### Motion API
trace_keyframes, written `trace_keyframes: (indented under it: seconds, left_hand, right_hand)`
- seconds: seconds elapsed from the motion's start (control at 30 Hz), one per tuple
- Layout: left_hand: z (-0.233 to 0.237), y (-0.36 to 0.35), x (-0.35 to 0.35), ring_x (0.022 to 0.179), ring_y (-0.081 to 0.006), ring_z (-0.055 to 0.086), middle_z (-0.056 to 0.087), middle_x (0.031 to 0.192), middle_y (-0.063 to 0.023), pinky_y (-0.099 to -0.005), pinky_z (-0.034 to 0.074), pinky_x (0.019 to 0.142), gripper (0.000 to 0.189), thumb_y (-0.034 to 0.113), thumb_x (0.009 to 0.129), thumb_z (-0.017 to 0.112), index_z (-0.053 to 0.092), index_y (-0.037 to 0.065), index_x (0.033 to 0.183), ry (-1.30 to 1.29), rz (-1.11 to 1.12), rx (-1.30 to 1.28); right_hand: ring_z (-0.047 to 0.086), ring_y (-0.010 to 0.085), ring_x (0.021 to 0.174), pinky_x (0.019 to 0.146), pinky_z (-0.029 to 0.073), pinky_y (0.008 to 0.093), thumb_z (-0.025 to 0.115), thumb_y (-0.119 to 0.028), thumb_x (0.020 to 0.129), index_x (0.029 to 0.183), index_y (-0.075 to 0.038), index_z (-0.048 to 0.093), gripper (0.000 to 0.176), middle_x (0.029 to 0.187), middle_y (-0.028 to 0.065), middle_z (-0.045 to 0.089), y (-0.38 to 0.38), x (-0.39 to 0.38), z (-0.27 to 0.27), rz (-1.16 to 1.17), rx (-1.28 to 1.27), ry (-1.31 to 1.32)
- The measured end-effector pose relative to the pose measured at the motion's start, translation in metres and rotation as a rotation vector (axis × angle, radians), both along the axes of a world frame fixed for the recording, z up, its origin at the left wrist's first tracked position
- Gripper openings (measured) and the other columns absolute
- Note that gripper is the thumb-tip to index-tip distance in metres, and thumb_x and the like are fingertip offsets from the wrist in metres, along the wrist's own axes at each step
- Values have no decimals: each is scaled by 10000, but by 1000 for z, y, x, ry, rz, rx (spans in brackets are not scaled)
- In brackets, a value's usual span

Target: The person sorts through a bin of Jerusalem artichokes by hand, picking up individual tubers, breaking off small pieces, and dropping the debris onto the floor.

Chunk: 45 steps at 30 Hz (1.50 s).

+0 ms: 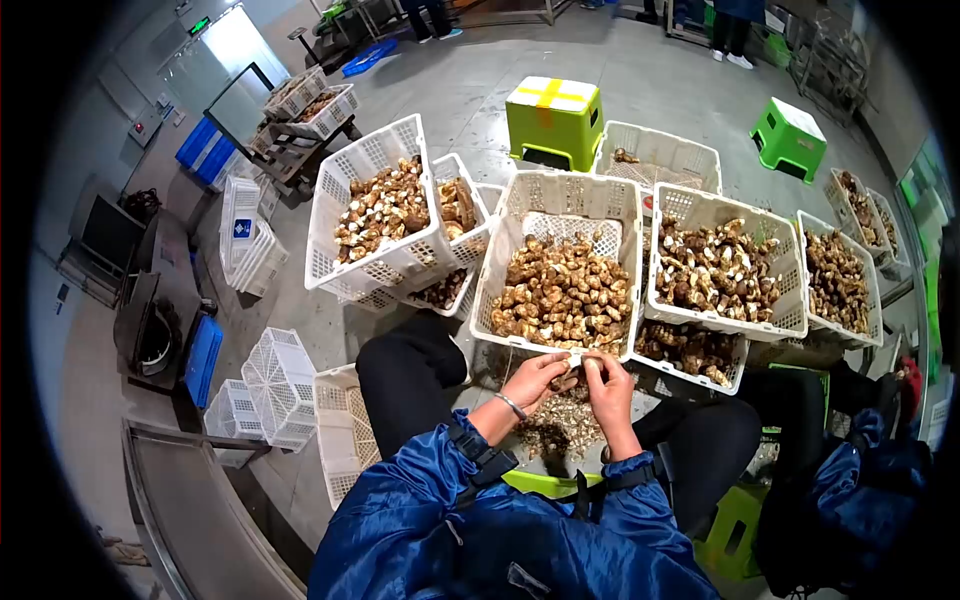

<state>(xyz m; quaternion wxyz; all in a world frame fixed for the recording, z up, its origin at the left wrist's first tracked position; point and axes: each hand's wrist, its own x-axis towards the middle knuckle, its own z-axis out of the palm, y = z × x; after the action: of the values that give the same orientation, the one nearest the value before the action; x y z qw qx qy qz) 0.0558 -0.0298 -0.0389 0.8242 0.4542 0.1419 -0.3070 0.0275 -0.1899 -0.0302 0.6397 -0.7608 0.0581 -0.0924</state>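
My left hand (535,382) and my right hand (610,393) meet just in front of the near rim of a white perforated crate (488,300). Between the fingertips is a small brown-and-white mushroom (574,361), pinched by the left hand. The right fingers are closed against it; whether they also hold a small tool is hidden. Brown mushrooms (565,285) with pale patches fill much of that crate. Below my hands, pale trimmings and dark crumbs (560,425) lie scattered between my knees.
Mushroom crates stand left (325,235) and right (795,325), some stacked. A green stool (583,130) is behind them, another green stool (790,145) farther right. Nested white baskets (285,385) are at left, beside a metal-framed table (190,500). A person in a blue jacket (855,490) sits close right.
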Motion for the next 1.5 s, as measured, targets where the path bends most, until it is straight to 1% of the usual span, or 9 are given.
trace_keyframes:
  seconds: [0.3,0.43,0.47,0.87,1.0,1.13,1.33,1.43,1.5]
  left_hand:
    - [1,4,4,819,-121,656,652,1010,-52,-249,579,694,272,191,994,532,566,-6,1179,-11,-11,166]
    - [-1,6,4,682,-107,641,684,891,-61,-225,516,605,285,204,989,551,621,-31,1134,-130,-98,297]
    - [0,7,5,676,-104,638,683,876,-60,-229,516,604,286,204,988,552,622,-31,1135,-147,-107,325]
    - [2,11,6,634,-98,615,646,845,-22,-222,495,540,257,211,987,536,628,-4,1094,-71,-82,183]
    - [-5,12,5,606,-93,589,626,820,-9,-207,476,513,248,196,989,519,630,-1,1091,-15,-54,143]
    - [2,14,7,611,-85,573,630,830,-7,-218,461,518,230,171,984,522,638,3,1090,-38,-91,186]
    - [-7,13,6,556,-89,602,623,749,-3,-219,457,472,260,239,969,539,663,15,1015,-161,-85,338]
    - [-3,13,7,552,-85,597,619,747,8,-218,459,480,271,239,968,540,668,7,1026,-236,-127,410]
    - [1,12,5,584,-66,570,632,797,3,-216,446,502,273,231,974,540,674,3,1039,-204,-126,412]
  right_hand:
    - [679,244,840,719,522,319,663,-50,852,908,26,666,95,1033,138,669,-4,1,4,139,-243,-310]
    - [656,170,777,686,514,303,646,-62,880,956,19,674,114,893,112,689,-6,-1,17,96,-115,-14]
    - [504,82,648,599,430,244,643,-80,891,976,16,676,133,722,24,585,-5,-2,22,63,-30,2]
    - [610,130,741,670,490,271,651,-79,877,966,12,679,131,870,85,677,-7,0,9,178,-123,-194]
    - [645,156,852,721,514,295,663,-63,862,926,28,670,111,961,105,673,-15,-1,20,195,-56,133]
    - [627,147,873,693,493,267,661,-46,851,874,37,654,87,964,84,671,-8,-1,16,220,-142,-224]
    - [550,90,726,614,440,244,650,-43,867,957,39,666,123,911,71,665,-11,-3,27,210,-44,18]
    - [457,67,644,586,400,235,633,-44,886,969,27,668,115,765,13,578,-3,1,13,196,-158,-296]
    - [458,70,667,598,405,236,637,-45,884,967,34,659,116,795,18,586,-8,-2,17,205,-63,-59]
